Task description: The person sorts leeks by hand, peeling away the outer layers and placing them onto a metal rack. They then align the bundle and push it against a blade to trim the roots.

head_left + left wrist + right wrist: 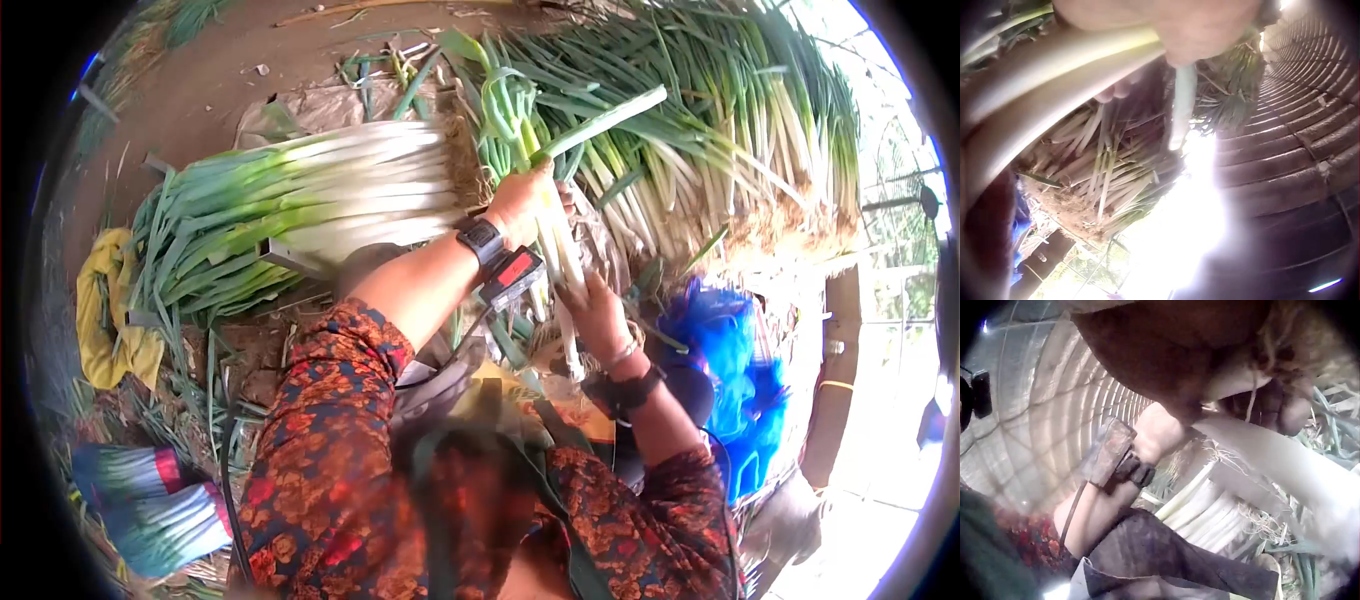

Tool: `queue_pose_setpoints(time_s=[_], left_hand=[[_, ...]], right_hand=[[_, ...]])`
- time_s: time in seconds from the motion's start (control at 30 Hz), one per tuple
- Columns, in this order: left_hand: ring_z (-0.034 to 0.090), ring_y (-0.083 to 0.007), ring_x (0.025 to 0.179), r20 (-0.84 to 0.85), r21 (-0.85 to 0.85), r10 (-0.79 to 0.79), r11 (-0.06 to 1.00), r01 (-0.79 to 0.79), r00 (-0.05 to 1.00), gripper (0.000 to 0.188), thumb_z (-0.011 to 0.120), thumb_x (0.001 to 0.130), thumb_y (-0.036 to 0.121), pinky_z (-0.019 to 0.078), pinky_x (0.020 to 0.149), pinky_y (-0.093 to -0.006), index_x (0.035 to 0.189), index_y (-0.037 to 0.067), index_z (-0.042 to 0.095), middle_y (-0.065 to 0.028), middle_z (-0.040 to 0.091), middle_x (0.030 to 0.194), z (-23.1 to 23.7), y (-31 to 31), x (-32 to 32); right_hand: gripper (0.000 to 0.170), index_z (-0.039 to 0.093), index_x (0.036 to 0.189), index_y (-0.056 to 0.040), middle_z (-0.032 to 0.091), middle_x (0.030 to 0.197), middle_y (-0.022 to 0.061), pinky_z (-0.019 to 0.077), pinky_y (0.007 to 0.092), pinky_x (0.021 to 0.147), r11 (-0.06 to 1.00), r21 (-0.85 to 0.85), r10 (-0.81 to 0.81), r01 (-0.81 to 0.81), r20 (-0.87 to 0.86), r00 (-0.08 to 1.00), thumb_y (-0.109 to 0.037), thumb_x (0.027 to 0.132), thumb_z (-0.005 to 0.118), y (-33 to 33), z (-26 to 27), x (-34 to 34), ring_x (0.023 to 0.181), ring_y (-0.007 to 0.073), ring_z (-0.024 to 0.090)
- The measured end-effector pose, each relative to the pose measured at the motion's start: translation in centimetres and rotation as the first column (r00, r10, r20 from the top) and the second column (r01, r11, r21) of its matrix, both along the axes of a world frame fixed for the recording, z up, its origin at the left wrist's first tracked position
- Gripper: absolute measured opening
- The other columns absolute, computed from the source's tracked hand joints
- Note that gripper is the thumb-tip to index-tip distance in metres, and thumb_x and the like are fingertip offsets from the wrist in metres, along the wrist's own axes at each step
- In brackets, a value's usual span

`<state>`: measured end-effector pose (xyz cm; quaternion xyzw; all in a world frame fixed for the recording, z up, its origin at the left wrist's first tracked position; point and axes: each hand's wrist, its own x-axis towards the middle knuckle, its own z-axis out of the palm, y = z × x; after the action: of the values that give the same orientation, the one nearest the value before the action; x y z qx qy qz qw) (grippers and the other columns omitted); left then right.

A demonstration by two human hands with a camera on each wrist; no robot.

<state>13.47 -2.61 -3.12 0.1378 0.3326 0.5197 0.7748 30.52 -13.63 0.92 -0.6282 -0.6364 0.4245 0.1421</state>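
My left hand (pixel 520 205) grips a few long green onions (pixel 553 225) around the middle, where white turns to green. Their leaves spread up and away from the hand, and one cut leaf (pixel 605 122) sticks out to the right. Lower down, my right hand (pixel 600 315) holds the white stalks near the root end, its thumb and fingers around them. In the left wrist view two thick pale stalks (pixel 1054 94) run out from under the left hand (pixel 1204 25). Dangling roots (pixel 1252 394) show by the right hand (pixel 1166 356) in the right wrist view.
Trimmed green onions (pixel 330 185) lie in a neat pile at left. A big heap of rooted onions (pixel 690 130) fills the back right. Blue plastic (pixel 735 380) sits at right, a yellow bag (pixel 115 310) at far left, and bundles with red bands (pixel 165 510) at lower left.
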Motion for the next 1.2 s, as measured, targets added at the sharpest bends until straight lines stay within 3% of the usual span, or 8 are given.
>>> queue_pose_setpoints(time_s=[0.07, 0.2, 0.8, 0.93, 1.0, 1.07, 1.17, 1.2], left_hand=[[0.062, -0.0273, 0.092, 0.094, 0.129, 0.01, 0.991, -0.023, 0.995, 0.04, 0.055, 0.095, 0.04, 0.0526, 0.088, -0.0444, 0.109, 0.002, 0.053, -0.0139, 0.06, 0.098, 0.3, -0.1, -0.9], [0.062, -0.0271, 0.093, 0.198, 0.161, 0.121, 0.975, -0.154, 0.973, 0.038, 0.058, 0.093, 0.04, 0.0536, 0.085, -0.0462, 0.107, 0.005, 0.054, -0.012, 0.061, 0.096, 2.4, 0.2, -3.0], [0.064, -0.0288, 0.071, -0.019, 0.101, 0.233, 0.968, -0.23, 0.972, 0.027, 0.058, 0.091, 0.019, 0.0551, 0.065, -0.0409, 0.099, -0.007, 0.056, -0.0179, 0.063, 0.085, 0.1, 0.6, -11.0], [0.063, -0.0239, 0.058, -0.178, 0.141, 0.53, 0.848, -0.512, 0.829, 0.006, 0.062, 0.08, 0.006, 0.0505, 0.05, -0.0381, 0.078, 0.001, 0.058, -0.0116, 0.06, 0.068, 1.2, 1.6, -12.2], [0.06, -0.022, 0.055, -0.23, 0.16, 0.636, 0.771, -0.616, 0.736, 0.007, 0.061, 0.078, 0.007, 0.0484, 0.048, -0.0372, 0.08, 0.001, 0.058, -0.0108, 0.06, 0.069, 6.8, -0.3, -14.2], [0.059, -0.0203, 0.056, -0.265, 0.534, 0.807, 0.579, -0.616, 0.528, 0.009, 0.062, 0.078, 0.008, 0.0478, 0.05, -0.0354, 0.081, 0.001, 0.057, -0.0093, 0.059, 0.069, 9.6, -2.0, -18.0], [0.06, -0.0273, 0.085, -0.144, 0.655, 0.869, 0.443, -0.612, 0.474, 0.02, 0.063, 0.088, 0.023, 0.047, 0.08, -0.0484, 0.101, 0.008, 0.059, -0.0109, 0.063, 0.09, 12.4, -4.6, -26.4], [0.061, -0.0297, 0.095, -0.105, 0.666, 0.876, 0.414, -0.621, 0.471, 0.024, 0.063, 0.091, 0.027, 0.0467, 0.089, -0.0528, 0.107, 0.01, 0.059, -0.0115, 0.064, 0.097, 12.9, -5.6, -29.4]], right_hand=[[0.032, 0.058, 0.114, 0.0, 0.065, 0.095, 0.0038, 0.0475, 0.0265, 0.069, 0.995, -0.075, -0.097, 0.069, -0.487, 0.868, -0.026, 0.094, 0.06, -1.4, -0.2, -0.1, 0.081, 0.0107, 0.058], [0.035, 0.056, 0.118, -0.0003, 0.067, 0.101, 0.0088, 0.0532, 0.0299, 0.071, 0.979, -0.198, -0.167, 0.053, -0.623, 0.764, -0.027, 0.097, 0.054, -2.8, 1.1, -0.8, 0.081, 0.0171, 0.066], [0.051, 0.056, 0.114, 0.0009, 0.058, 0.079, 0.0004, 0.0417, 0.0221, 0.058, 0.89, -0.427, -0.19, -0.159, -0.665, 0.723, -0.035, 0.082, 0.072, -9.4, 1.3, 0.2, 0.068, 0.0091, 0.053], [0.044, 0.05, 0.121, -0.0003, 0.065, 0.088, 0.01, 0.0519, 0.0272, 0.057, 0.954, -0.2, 0.138, -0.224, -0.372, 0.918, -0.005, 0.081, 0.067, -6.9, 1.8, -1.7, 0.067, 0.0163, 0.062], [0.051, 0.047, 0.127, -0.0038, 0.065, 0.095, 0.0151, 0.0542, 0.0336, 0.062, 0.936, 0.267, 0.215, -0.231, 0.09, 0.973, -0.005, 0.079, 0.065, -5.6, 1.1, -3.5, 0.071, 0.0253, 0.064], [0.054, 0.047, 0.129, -0.008, 0.064, 0.1, 0.0191, 0.0541, 0.0405, 0.069, 0.782, 0.551, 0.206, -0.291, 0.212, 0.955, -0.009, 0.078, 0.066, -2.1, 0.7, -6.3, 0.08, 0.0332, 0.063], [0.062, 0.045, 0.133, -0.001, 0.06, 0.109, 0.0238, 0.0499, 0.0423, 0.084, 0.505, 0.737, 0.423, -0.449, 0.242, 0.873, -0.021, 0.08, 0.07, 3.2, 2.1, -11.4, 0.1, 0.0389, 0.059], [0.063, 0.044, 0.133, -0.0018, 0.06, 0.111, 0.0235, 0.0496, 0.0421, 0.085, 0.68, 0.602, 0.422, -0.42, 0.147, 0.894, -0.022, 0.08, 0.071, 4.0, 4.2, -14.5, 0.101, 0.0385, 0.059]])
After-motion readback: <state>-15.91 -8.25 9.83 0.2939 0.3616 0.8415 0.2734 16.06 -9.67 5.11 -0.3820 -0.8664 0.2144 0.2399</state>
